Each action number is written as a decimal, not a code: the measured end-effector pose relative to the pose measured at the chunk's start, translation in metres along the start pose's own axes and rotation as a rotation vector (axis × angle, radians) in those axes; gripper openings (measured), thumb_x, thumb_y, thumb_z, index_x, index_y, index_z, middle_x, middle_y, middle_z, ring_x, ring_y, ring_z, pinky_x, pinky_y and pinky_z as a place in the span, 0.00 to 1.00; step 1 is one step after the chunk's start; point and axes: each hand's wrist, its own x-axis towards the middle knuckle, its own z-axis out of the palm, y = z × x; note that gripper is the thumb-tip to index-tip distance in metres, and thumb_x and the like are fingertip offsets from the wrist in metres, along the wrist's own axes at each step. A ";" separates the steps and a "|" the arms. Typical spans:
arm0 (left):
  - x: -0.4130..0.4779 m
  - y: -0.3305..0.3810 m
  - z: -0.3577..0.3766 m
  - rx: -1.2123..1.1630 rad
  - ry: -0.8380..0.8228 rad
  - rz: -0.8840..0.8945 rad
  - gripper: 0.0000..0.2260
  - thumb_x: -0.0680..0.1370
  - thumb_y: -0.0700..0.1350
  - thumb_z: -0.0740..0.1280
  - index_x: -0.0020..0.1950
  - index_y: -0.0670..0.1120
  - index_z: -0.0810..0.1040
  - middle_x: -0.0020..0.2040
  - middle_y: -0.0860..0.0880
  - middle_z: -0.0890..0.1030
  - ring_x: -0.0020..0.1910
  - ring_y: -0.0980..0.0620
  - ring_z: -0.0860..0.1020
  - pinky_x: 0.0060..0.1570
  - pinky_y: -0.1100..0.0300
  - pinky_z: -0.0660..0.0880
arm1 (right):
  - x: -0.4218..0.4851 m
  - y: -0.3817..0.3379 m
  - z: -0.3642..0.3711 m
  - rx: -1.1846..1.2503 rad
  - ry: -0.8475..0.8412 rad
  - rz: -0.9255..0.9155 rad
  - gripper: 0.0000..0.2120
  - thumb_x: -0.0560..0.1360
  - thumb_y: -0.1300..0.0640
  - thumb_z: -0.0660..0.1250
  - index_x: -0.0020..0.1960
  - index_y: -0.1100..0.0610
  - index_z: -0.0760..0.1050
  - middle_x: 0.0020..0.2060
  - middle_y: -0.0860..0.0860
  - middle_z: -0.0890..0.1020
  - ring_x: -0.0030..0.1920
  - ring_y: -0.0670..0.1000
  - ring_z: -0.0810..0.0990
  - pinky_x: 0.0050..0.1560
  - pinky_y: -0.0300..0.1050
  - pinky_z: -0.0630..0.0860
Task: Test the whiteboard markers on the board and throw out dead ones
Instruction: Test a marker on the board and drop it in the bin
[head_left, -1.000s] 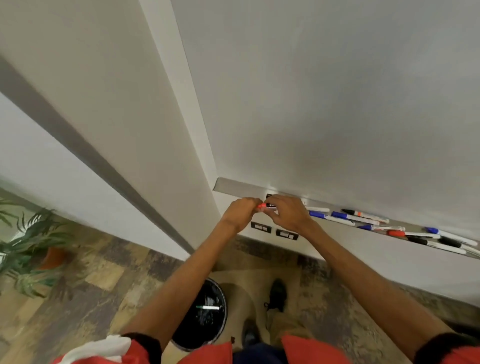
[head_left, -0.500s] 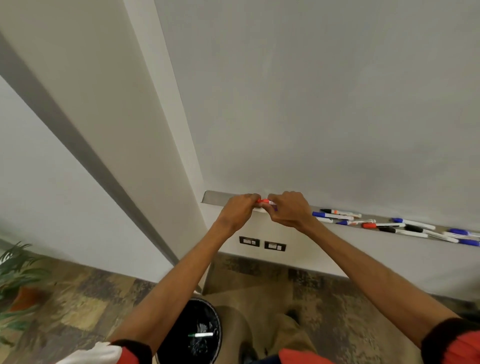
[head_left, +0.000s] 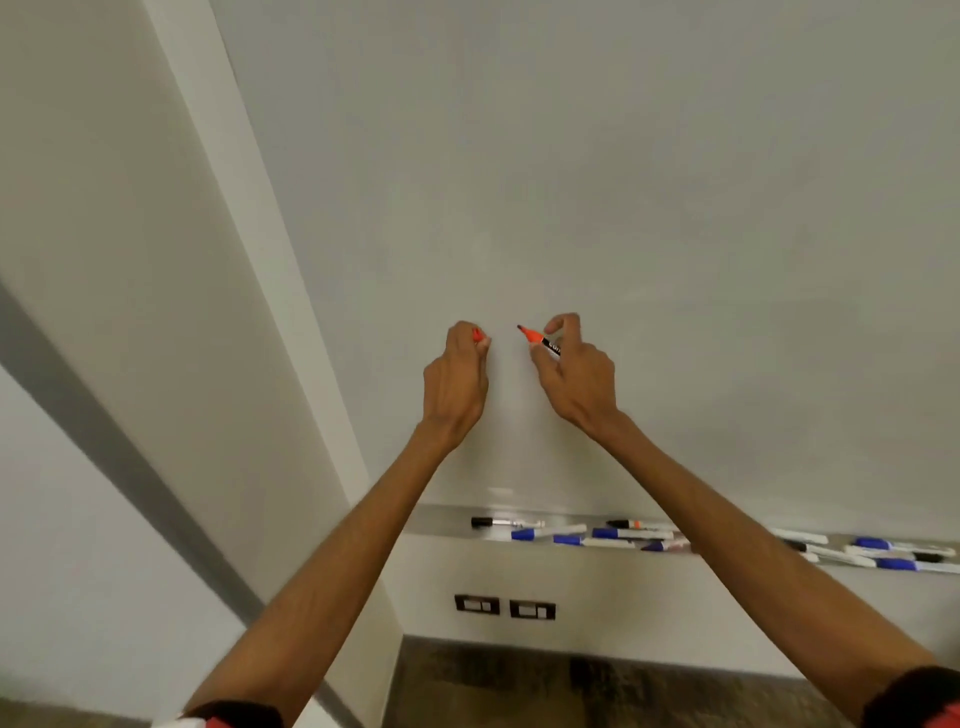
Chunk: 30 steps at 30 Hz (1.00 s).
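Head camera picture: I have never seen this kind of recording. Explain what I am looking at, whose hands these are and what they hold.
There is no machine here. The camera sits on a person's head and looks forward and down, so the two arms reaching up from the bottom edge are that person's own. They face a whiteboard. The right hand pinches an uncapped orange marker, tip aimed at the board; whether it touches cannot be told. The left hand grips the orange cap. Below, a metal tray along the board's lower edge holds loose markers, mostly blue-capped, some black. Under it sit two wall sockets.
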 end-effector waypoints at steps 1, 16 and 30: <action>0.011 0.007 -0.005 -0.027 0.027 0.004 0.06 0.85 0.46 0.54 0.53 0.47 0.69 0.44 0.50 0.75 0.35 0.52 0.74 0.37 0.57 0.71 | 0.010 -0.005 -0.007 0.035 0.017 0.000 0.14 0.79 0.51 0.58 0.60 0.58 0.67 0.34 0.51 0.78 0.27 0.51 0.73 0.28 0.42 0.62; 0.208 0.123 -0.080 0.044 0.480 0.470 0.21 0.85 0.42 0.57 0.76 0.35 0.64 0.75 0.38 0.67 0.77 0.41 0.63 0.76 0.46 0.58 | 0.176 -0.085 -0.164 0.350 0.379 -0.264 0.17 0.76 0.58 0.54 0.55 0.46 0.78 0.43 0.44 0.83 0.37 0.46 0.81 0.38 0.49 0.78; 0.312 0.187 -0.112 0.061 0.630 0.547 0.23 0.86 0.43 0.52 0.79 0.37 0.53 0.80 0.40 0.55 0.80 0.44 0.52 0.79 0.51 0.45 | 0.263 -0.125 -0.232 0.722 0.592 -0.511 0.09 0.80 0.56 0.61 0.50 0.58 0.78 0.36 0.53 0.81 0.29 0.59 0.77 0.27 0.45 0.72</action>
